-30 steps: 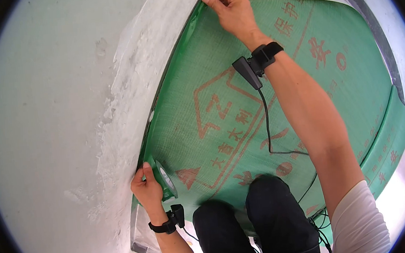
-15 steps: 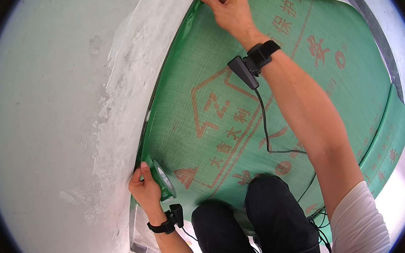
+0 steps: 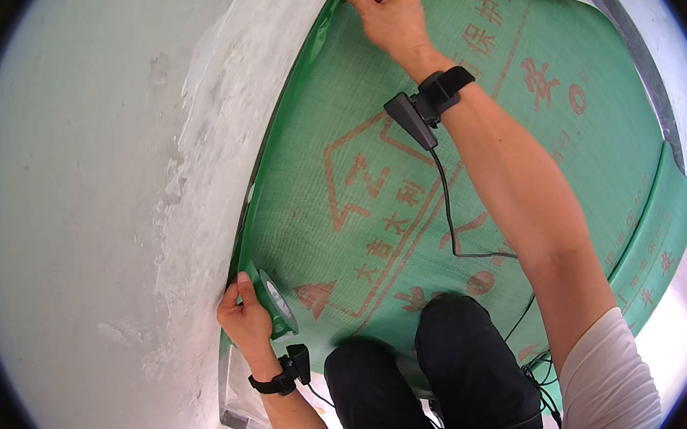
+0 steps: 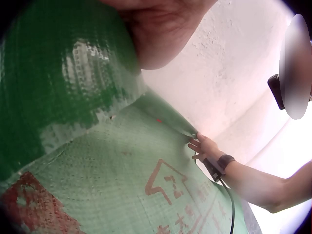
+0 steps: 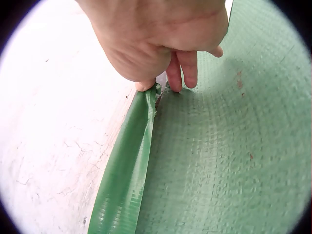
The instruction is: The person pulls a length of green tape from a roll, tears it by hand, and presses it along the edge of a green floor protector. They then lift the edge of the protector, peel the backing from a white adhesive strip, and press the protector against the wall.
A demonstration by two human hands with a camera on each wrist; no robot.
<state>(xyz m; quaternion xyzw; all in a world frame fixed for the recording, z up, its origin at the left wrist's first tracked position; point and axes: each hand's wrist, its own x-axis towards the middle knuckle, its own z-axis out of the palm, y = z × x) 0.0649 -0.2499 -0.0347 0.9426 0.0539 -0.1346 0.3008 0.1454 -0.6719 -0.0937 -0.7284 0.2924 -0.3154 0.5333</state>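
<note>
At the lower left of the head view, my left hand (image 3: 246,320) grips a roll of green tape (image 3: 279,302), thumb on top, close against the wall. In the left wrist view the tape roll (image 4: 68,73) fills the upper left corner, beneath the palm. A green tape strip (image 5: 119,180) runs along the edge of a green woven protective sheet (image 3: 293,194) with red printing. Up at the strip's far end, my right hand (image 3: 394,21) pinches the tape between thumb and index finger, beside the wall. Its other fingers (image 5: 188,73) hang over the sheet.
A pale, patchy wall (image 3: 132,191) rises along the left. Dark-trousered knees (image 3: 467,350) are on the sheet at the bottom. A black cable (image 3: 450,214) trails from the right wrist camera across the sheet. At the right lies a rolled or folded sheet edge (image 3: 655,230).
The head view has shifted slightly, so the scene sits a little to the left and higher. Both hands keep their grips on the tape, with hardly any movement.
</note>
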